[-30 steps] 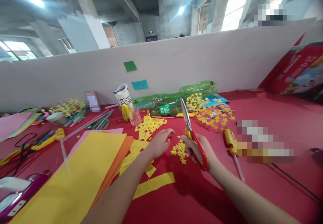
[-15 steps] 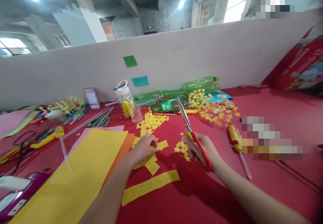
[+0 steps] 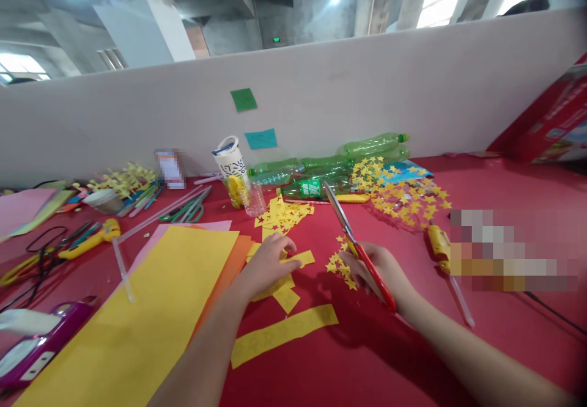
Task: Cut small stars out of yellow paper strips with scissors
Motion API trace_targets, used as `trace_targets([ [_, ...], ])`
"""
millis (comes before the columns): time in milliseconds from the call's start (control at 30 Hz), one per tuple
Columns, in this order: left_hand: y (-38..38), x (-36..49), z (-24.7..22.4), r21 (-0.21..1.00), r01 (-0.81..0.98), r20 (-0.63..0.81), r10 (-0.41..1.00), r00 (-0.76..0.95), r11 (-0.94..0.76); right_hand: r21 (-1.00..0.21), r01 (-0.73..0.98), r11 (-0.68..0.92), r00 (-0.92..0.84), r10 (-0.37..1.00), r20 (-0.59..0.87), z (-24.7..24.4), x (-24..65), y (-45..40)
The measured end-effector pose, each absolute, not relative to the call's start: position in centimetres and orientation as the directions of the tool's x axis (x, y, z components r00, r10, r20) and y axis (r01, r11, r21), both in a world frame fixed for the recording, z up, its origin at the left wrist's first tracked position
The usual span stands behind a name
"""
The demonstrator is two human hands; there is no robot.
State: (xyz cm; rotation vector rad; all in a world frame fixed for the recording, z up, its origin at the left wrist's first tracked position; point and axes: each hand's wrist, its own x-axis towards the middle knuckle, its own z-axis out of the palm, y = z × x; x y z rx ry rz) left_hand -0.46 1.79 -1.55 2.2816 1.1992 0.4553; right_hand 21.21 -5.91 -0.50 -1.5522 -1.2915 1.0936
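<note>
My right hand is wrapped round red-and-yellow-handled scissors, their blades pointing up and away from me. Just left of it lies a small heap of cut yellow paper stars. Thumb and fingers apart, my left hand hovers over or rests on small yellow paper pieces; I cannot tell whether it touches them. A long yellow paper strip lies in front of both hands. Beyond the left hand is a pile of yellow offcuts with star-shaped holes.
A large yellow sheet lies on orange and pink paper at left. Green plastic bottles and a white cup stand or lie along the back panel. Yellow glue guns flank the work area. More stars spread at back right.
My left hand has gone from curled fingers to spread ones. My right hand keeps the scissors in much the same place. The whole view has shifted slightly.
</note>
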Motion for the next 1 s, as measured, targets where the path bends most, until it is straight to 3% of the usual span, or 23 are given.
trace_targets([
  [333,0.5,1.7,-2.8,0.478,0.655,0.126,0.784,0.608,-0.585,-0.929,0.348,-0.127,0.063,0.992,-0.112,-0.6,21.3,-5.9],
  [467,1.0,1.1,-2.5,0.667,0.594,0.078,0.835,0.545,-0.45,-0.93,0.35,-0.114,0.064,0.993,-0.097,-0.6,21.3,-5.8],
  [633,3.7,-0.9,-2.8,0.837,0.499,0.157,0.973,0.171,-0.223,-0.936,0.335,-0.107,0.048,0.994,-0.097,-0.5,21.3,-5.8],
  [700,4.7,-2.0,-2.9,0.862,0.457,0.18,0.975,0.128,-0.22,-0.934,0.337,-0.118,0.044,0.993,-0.11,-0.4,21.4,-5.9],
  [767,5.3,-3.3,-2.7,0.804,0.551,0.181,0.974,0.135,-0.225,-0.933,0.341,-0.114,0.036,0.993,-0.108,-0.4,21.4,-5.9],
  [900,5.6,-5.9,-2.2,0.484,0.816,0.076,0.944,0.322,-0.317,-0.936,0.335,-0.108,0.044,0.994,-0.099,-0.4,21.4,-5.8],
  [1000,5.6,-7.0,-2.1,0.475,0.826,-0.043,0.93,0.366,-0.303,-0.935,0.334,-0.122,0.053,0.992,-0.11,-0.4,21.4,-5.7],
])
